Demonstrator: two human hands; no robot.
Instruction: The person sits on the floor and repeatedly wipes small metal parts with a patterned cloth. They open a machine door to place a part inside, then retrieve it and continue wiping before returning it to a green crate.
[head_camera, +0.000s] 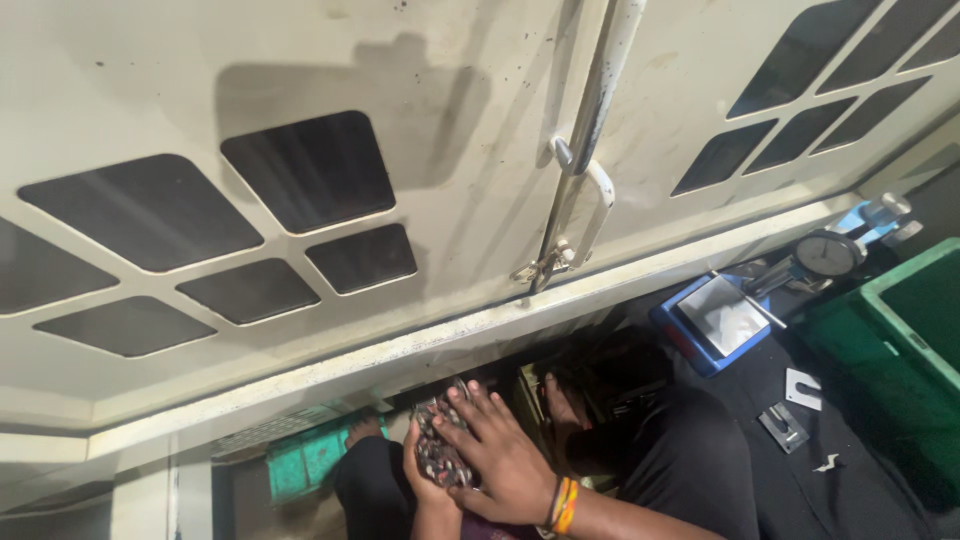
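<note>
My right hand (505, 465) is sitting nearest the lens, bottom centre of the frame, wristbands (563, 503) showing at the cuff. Its fingers (478, 415) are spreading over and pressing down on a heap of small dark metal parts (438, 452). My left hand (425, 482) is cupping that heap from below and from the left, palm up, fingers curling round it. So the parts are lying sandwiched between both palms: right above, left below, both touching. The heap is running long from lower frame towards upper frame, roughly in line with my left palm. Neither hand is clenching hard; both are grasping the same pile. Can't tell individual part shapes, too small and dark.

Above the hands, a machine's pale door panel (450, 150) with dark windows is filling the upper frame, its handle (585, 190) at upper centre. At right, a dial gauge (826, 254), a blue stand (712, 322) and a green crate (915, 320) are sitting well apart from the hands.
</note>
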